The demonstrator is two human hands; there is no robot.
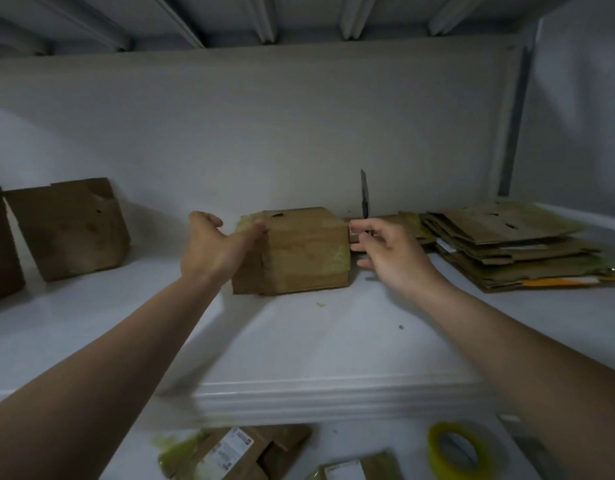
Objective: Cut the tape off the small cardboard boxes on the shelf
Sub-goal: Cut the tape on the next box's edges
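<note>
Noted on white shelf [333, 341]: flattened cardboard stack [507, 247] at right, small box [299, 254] at centre, greenish tape [339, 254] on its edges. Left hand [209, 244] gripping box's upper left corner, thumb on top edge. Right hand [389, 254] just beside box's right face, fingers pinching knife [364, 199], blade upright. Recommended: brace box, lower blade to seam, cut shallow, away from holding hand. White labels [238, 439] on packages [275, 459] below: print too blurred to read.
</note>
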